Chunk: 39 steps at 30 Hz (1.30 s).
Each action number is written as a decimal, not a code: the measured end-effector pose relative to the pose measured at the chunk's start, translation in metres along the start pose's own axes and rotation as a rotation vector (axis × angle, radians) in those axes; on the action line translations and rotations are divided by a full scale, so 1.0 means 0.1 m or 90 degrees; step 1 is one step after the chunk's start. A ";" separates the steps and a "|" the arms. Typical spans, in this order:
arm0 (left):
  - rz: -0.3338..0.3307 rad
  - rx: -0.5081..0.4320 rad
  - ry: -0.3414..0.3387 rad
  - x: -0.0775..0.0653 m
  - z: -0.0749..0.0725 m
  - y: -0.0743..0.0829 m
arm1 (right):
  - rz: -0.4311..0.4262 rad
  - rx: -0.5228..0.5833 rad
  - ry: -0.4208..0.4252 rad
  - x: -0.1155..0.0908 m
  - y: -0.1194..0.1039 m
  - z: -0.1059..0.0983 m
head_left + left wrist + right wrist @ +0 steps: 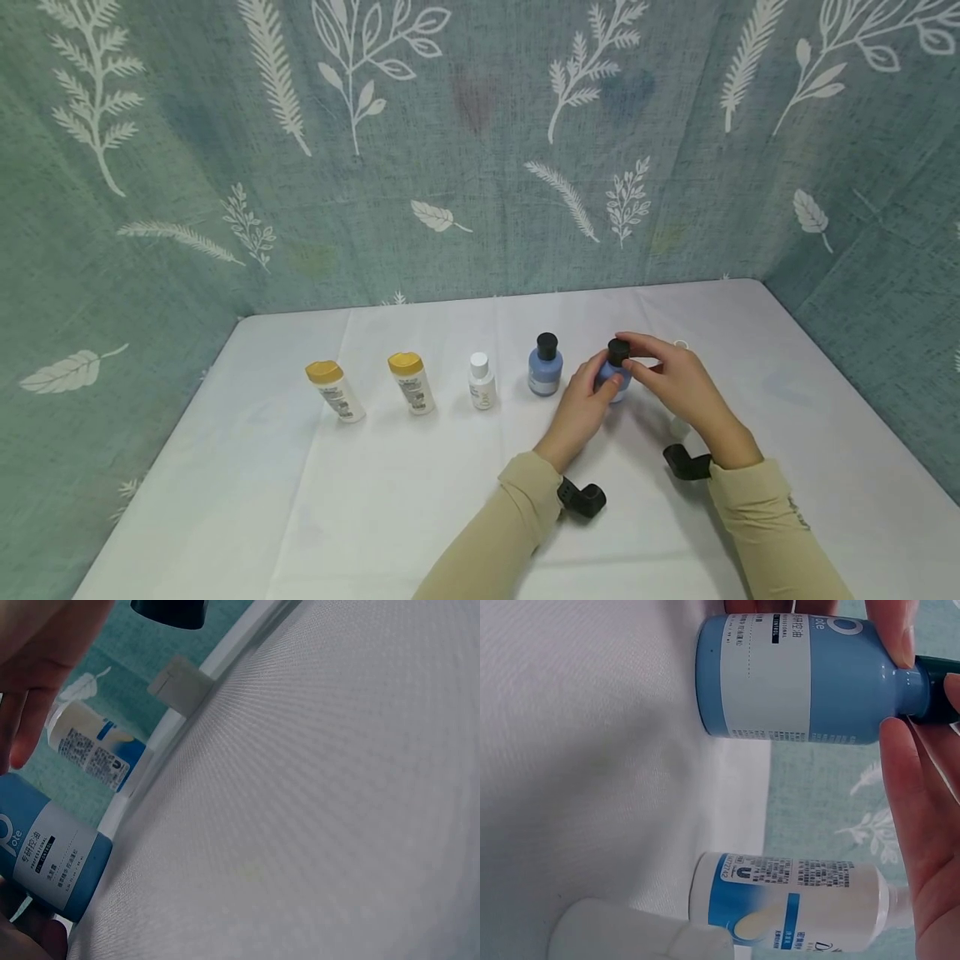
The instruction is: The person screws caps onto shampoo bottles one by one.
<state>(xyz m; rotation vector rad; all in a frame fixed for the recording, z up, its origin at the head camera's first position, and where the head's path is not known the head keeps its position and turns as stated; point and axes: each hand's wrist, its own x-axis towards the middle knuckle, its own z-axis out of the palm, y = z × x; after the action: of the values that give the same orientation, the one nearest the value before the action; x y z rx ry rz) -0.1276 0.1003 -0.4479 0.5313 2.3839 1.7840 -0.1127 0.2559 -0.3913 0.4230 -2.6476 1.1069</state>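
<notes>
My left hand (581, 414) holds the body of a blue bottle (780, 679) with a pale label, which stands upright on the white table. At its neck, the fingers and thumb of my right hand (678, 379) pinch the black cap (618, 350). In the left wrist view, the label side of this blue bottle (56, 851) shows between fingers at the left edge. Close to its left stands a second blue bottle (545, 367), also capped in black. A white bottle with a blue-and-white label (787, 900) is on the right, partly hidden by my right hand in the head view.
Further left along the table (405, 500) stand a small white bottle (482, 383) and two white bottles with yellow caps, one nearer (412, 385) and one at the far left (337, 392). A leaf-patterned green cloth (480, 167) rises behind the table. Black wrist cameras sit below both hands.
</notes>
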 end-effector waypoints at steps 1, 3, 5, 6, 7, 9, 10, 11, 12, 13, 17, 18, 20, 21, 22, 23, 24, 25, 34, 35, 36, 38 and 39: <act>-0.001 0.001 0.000 0.00 0.00 0.00 | -0.002 -0.001 0.002 0.00 0.00 0.00; -0.001 0.001 -0.001 0.00 0.00 0.00 | -0.006 0.000 0.008 0.00 0.00 0.01; -0.001 0.003 -0.001 0.00 0.00 0.00 | -0.011 -0.001 0.013 0.00 0.00 0.02; 0.000 0.005 -0.001 0.00 0.00 0.00 | -0.013 -0.001 0.016 0.00 -0.01 0.02; 0.001 0.007 -0.001 0.00 0.00 0.00 | -0.016 -0.002 0.018 0.00 -0.01 0.03; 0.002 0.008 -0.002 0.01 0.00 0.00 | -0.019 -0.003 0.024 0.01 -0.01 0.03; 0.003 0.006 -0.001 0.01 0.00 0.00 | -0.020 -0.004 0.026 0.01 -0.01 0.03; 0.004 0.005 -0.002 0.01 0.00 0.00 | -0.022 -0.004 0.027 0.01 -0.01 0.03; 0.005 0.003 -0.003 0.01 0.00 0.00 | -0.024 -0.005 0.029 0.01 -0.01 0.03; 0.006 0.001 -0.003 0.01 0.00 0.00 | -0.024 -0.005 0.029 0.01 -0.01 0.04; 0.015 -0.004 -0.002 0.02 0.00 0.01 | -0.029 -0.006 0.029 0.01 -0.02 0.04; 0.016 -0.003 -0.001 0.02 0.00 0.00 | -0.030 -0.006 0.028 0.01 -0.02 0.04; 0.019 -0.001 0.000 0.02 0.00 0.00 | -0.030 -0.006 0.026 0.01 -0.02 0.05; 0.018 0.001 0.000 0.02 0.00 0.00 | -0.029 -0.005 0.025 0.01 -0.03 0.05; 0.018 0.001 0.000 0.02 0.00 -0.01 | -0.027 -0.004 0.024 0.01 -0.03 0.05; 0.016 0.002 -0.001 0.02 0.00 -0.01 | -0.024 -0.004 0.022 0.01 -0.03 0.05; 0.016 0.002 -0.002 0.01 0.00 -0.01 | -0.022 -0.003 0.019 0.01 -0.03 0.05; 0.016 0.002 -0.002 0.01 0.00 -0.01 | -0.020 -0.001 0.015 0.01 -0.03 0.04; 0.013 -0.001 -0.004 0.01 0.00 -0.02 | 0.001 0.014 -0.015 0.01 0.01 0.00; 0.014 -0.001 -0.004 0.01 0.00 -0.02 | 0.002 0.015 -0.012 0.01 0.01 0.00; 0.014 0.001 -0.004 0.01 0.01 -0.02 | 0.002 0.014 -0.008 0.01 0.01 0.00; 0.018 0.002 -0.004 0.01 0.01 -0.02 | 0.002 0.014 0.001 0.01 0.01 0.01; 0.018 0.002 -0.003 0.01 0.01 -0.02 | 0.001 0.013 0.006 0.01 0.00 0.02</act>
<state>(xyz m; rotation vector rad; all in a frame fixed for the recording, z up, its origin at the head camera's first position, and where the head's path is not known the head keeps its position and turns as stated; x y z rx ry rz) -0.1288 0.1009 -0.4498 0.5722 2.3875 1.7887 -0.1136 0.2549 -0.3924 0.4177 -2.6307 1.1344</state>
